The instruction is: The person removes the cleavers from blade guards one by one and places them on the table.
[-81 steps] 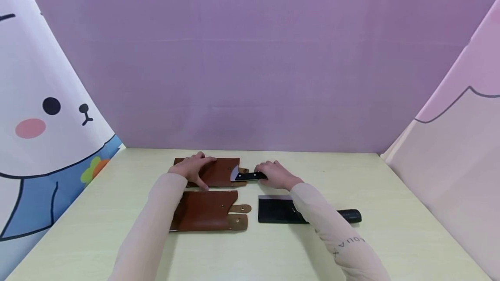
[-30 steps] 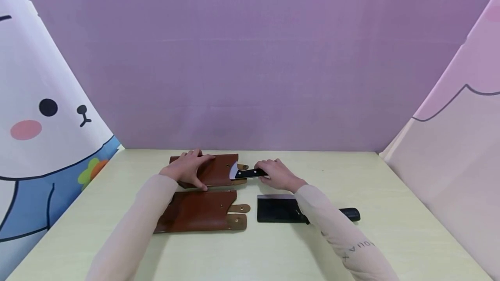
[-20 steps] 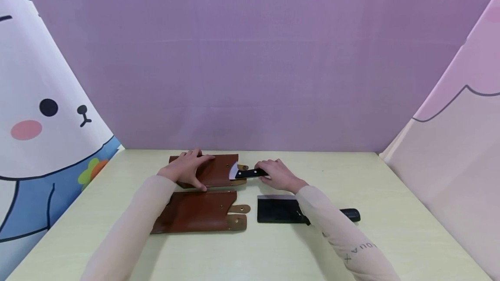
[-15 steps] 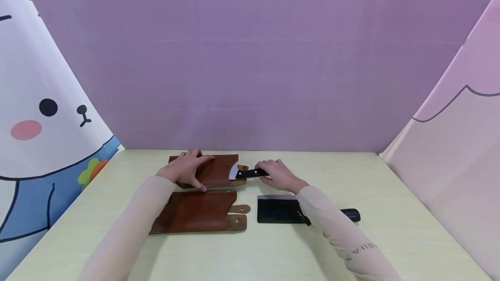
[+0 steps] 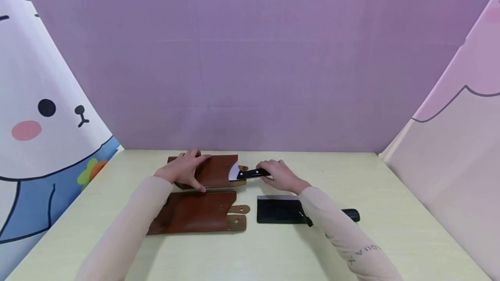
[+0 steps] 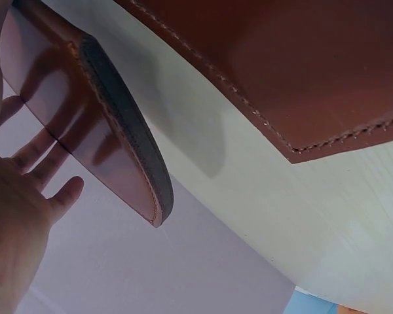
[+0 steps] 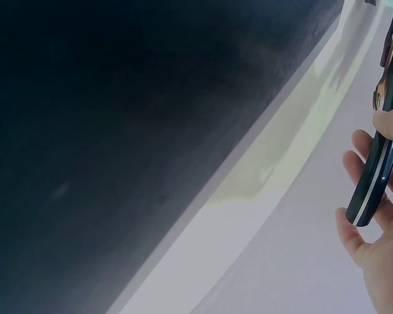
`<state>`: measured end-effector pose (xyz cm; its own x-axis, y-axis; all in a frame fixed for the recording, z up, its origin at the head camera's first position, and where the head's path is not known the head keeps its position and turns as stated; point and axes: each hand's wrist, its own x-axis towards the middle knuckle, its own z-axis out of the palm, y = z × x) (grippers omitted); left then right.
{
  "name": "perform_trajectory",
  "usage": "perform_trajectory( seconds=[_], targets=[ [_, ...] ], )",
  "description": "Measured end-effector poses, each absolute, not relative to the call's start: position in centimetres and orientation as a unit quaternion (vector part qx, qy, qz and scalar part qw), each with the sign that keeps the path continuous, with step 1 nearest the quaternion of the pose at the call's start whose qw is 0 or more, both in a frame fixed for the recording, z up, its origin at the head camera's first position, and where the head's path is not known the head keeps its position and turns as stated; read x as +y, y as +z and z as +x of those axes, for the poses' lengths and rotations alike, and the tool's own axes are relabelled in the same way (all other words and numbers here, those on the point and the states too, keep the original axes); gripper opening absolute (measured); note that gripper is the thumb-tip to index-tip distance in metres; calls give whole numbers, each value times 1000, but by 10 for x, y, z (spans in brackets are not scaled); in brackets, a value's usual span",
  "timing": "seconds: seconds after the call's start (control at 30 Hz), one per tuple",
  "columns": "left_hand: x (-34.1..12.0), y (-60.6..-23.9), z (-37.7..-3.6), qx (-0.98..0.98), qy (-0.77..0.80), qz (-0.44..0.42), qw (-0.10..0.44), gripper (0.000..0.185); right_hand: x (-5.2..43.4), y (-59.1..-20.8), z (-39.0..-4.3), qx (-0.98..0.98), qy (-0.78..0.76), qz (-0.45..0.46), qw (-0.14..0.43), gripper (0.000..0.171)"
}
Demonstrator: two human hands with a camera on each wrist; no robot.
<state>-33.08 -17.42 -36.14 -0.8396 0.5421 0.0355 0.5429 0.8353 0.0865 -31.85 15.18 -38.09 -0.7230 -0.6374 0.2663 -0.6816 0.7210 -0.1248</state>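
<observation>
Two hands are working at the table's (image 5: pixel 273 250) far side: left hand (image 5: pixel 183 170) pressing flat on the far sheath (image 5: pixel 216 170), right hand (image 5: pixel 279 176) gripping the knife (image 5: pixel 248 173), blade partly sheathed. Left wrist view is showing straight fingers (image 6: pixel 39 147) on leather. Right wrist view is showing fingers (image 7: pixel 367 147) curling around the black handle.

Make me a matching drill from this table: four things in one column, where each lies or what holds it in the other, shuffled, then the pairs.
Things:
1. far brown sheath
2. near brown sheath
3. black-handled knife
4. black cleaver

States:
A. lies untouched on the table, straps pointing right
B. handle gripped by the right hand, blade partly inside a sheath
C. held down by the left hand
D. lies flat, partly hidden under the right forearm

Pairs: 1-C, 2-A, 3-B, 4-D
</observation>
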Motion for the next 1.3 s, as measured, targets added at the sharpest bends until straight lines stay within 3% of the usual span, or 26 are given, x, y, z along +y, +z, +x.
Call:
perform_trajectory(
  seconds=[1.3],
  targets=[
    [-181,-366,-336,-957,-64,-282,8,110,167,-383,-322,-916,107,367,124,26]
  ],
)
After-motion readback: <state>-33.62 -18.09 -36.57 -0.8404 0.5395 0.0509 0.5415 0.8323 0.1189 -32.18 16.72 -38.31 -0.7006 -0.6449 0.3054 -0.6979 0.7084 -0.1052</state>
